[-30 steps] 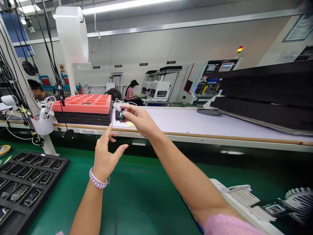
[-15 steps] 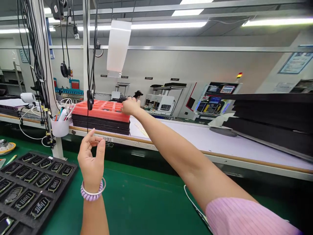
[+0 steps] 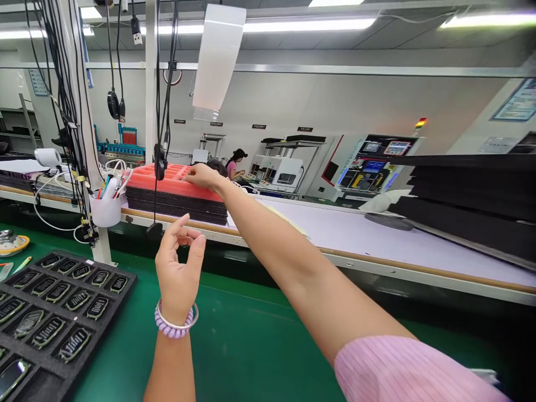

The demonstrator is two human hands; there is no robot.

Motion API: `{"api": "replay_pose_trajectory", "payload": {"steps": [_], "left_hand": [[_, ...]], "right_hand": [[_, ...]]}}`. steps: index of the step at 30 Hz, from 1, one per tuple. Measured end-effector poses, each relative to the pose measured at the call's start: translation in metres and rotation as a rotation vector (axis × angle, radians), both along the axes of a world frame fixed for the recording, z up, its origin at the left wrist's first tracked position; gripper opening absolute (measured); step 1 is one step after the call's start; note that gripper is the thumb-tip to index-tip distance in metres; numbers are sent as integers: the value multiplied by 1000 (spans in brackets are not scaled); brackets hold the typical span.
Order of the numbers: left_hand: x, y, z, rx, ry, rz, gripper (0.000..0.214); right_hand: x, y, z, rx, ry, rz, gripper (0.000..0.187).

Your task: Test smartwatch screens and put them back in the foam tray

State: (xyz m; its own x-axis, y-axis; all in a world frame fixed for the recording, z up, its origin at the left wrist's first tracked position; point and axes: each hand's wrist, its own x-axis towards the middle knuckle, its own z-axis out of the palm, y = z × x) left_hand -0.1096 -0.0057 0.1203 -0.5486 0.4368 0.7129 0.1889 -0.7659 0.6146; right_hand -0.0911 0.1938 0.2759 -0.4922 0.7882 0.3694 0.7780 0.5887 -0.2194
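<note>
My right hand (image 3: 203, 176) reaches far forward over a red compartmented tray (image 3: 176, 187). Its fingers are bent down and drawn together at one compartment; the fingertips and anything between them are hidden. The red tray lies on top of a stack of black trays (image 3: 176, 205) on the raised shelf. Closer to me, my left hand (image 3: 180, 273) hovers above the green table, its fingers curved and the thumb apart, with nothing in it. To its left lies a black foam tray (image 3: 104, 329) holding several oval, dark-faced parts with light rims (image 3: 75, 343).
Cables with black round ends (image 3: 159, 162) hang in front of the red tray. A white pen cup (image 3: 105, 209) is fixed by the post. Dark stacked sheets (image 3: 473, 206) occupy the shelf's right side. Farther back sits a person (image 3: 237, 164) at another bench.
My right hand has moved left and a little toward me over the red tray. My left hand has shifted right, still empty. The camera view has tilted slightly.
</note>
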Motion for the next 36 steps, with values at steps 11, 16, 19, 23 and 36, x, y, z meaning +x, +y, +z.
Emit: {"api": "replay_pose_trajectory", "payload": {"steps": [11,16,19,23,36], "left_hand": [[19,-6,5,-68,129,-64,33],[15,1,2,-95,115,-56,32],[14,4,0,-128,140,-6,32],[17,10,-3,-121,249,99,40],[92,28,-18,-75,978,-182,55]], "right_hand": [[9,13,-1,-205,371,167,16],[14,16,-5,-282,579,259,14],[26,6,1,-244,740,287,4],[89,-38,-19,-185,915,586,17],[262,-135,-172,-659,1233,413,55]]}}
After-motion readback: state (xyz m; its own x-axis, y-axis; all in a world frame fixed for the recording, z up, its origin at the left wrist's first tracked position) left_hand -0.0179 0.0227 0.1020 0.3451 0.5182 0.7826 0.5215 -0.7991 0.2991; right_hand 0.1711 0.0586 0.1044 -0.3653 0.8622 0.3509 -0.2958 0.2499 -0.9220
